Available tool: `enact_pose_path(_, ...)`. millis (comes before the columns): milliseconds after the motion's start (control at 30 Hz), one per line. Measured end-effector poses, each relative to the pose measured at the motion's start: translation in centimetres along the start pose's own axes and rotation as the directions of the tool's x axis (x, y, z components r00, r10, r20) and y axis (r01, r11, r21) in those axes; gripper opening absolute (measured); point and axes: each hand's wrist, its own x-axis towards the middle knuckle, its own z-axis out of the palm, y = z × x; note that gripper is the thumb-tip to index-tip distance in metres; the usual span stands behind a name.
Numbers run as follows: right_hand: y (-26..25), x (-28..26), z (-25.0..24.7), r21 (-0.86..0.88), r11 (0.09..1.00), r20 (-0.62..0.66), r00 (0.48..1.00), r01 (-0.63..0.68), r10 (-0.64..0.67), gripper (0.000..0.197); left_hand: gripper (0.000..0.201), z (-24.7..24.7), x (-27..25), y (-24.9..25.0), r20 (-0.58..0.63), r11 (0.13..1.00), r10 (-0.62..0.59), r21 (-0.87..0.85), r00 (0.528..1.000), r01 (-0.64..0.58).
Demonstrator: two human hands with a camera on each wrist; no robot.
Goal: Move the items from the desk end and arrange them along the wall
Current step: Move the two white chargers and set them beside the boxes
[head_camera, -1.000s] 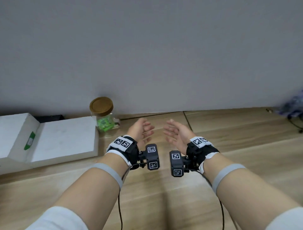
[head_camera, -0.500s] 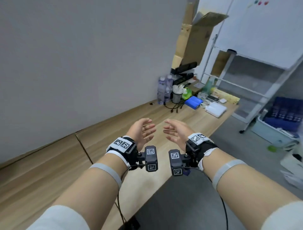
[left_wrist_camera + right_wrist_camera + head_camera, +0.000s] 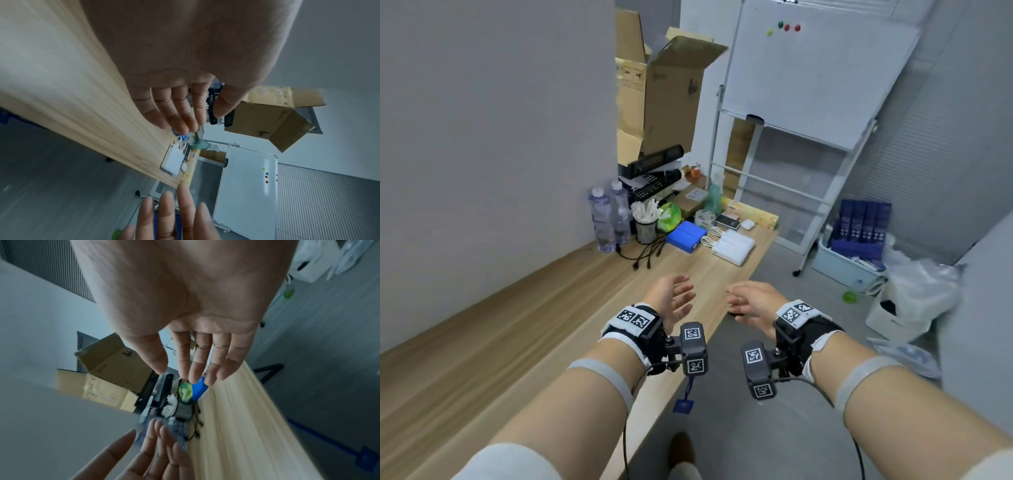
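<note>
- At the far end of the wooden table (image 3: 571, 308), right where the grey wall (image 3: 493, 137) stops, sits the whole pile of stuff: two water bottles (image 3: 608, 219) standing against the wall, a mesh cup of white pens (image 3: 646, 222) just beside them, then a green bag (image 3: 669, 216), a blue box (image 3: 687, 235) and white power banks (image 3: 734, 247) out toward the table edge.
- Some black cables (image 3: 642, 253) trail across the wood in front of the cup.
- Left hand (image 3: 671, 301) hovers over the near part of the table, fingers (image 3: 176, 113) spread and relaxed, holding nothing.
- Right hand (image 3: 753, 303) hangs just past the table edge, over the grey floor (image 3: 774, 428), its fingers (image 3: 205, 363) loose too, also empty.
- Palms roughly face each other with a gap between them, and both are well short of the pile.
- Behind the pile there's an open cardboard box (image 3: 664, 99) and black trays (image 3: 654, 171), plus a whiteboard (image 3: 811, 72) on a rolling stand off to the right.
</note>
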Motion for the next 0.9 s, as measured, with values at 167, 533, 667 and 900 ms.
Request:
enact_pose_path(167,-3.3,9.4,-3.7,-0.127,0.990,-0.006,0.998,-0.062,0.061,0.026,0.009,3.2,10.1,1.7,-0.021,0.995,-0.093,-0.038,0.995,0.092)
enact_pose_path(533,-5.9,26.2,-11.0,-0.297,0.943,0.011,0.987,-0.147,0.157,0.008,0.011,10.2,26.8,3.6,-0.158,0.966,-0.254,0.010,0.954,0.259)
enact_pose_path(667,-5.9,32.4,-13.3,-0.417,0.899,0.013,0.988,-0.134,0.154,0.004,0.017,12.8,31.0,2.6,-0.220,0.939,-0.313,0.074,0.924,0.335)
enact_pose_path(900,-5.6,46.7,-14.5,-0.735,0.677,0.184,0.974,0.048,0.131,0.054,0.034,16.7,37.4,0.9,-0.414,0.935,-0.180,0.209,0.892,0.285)
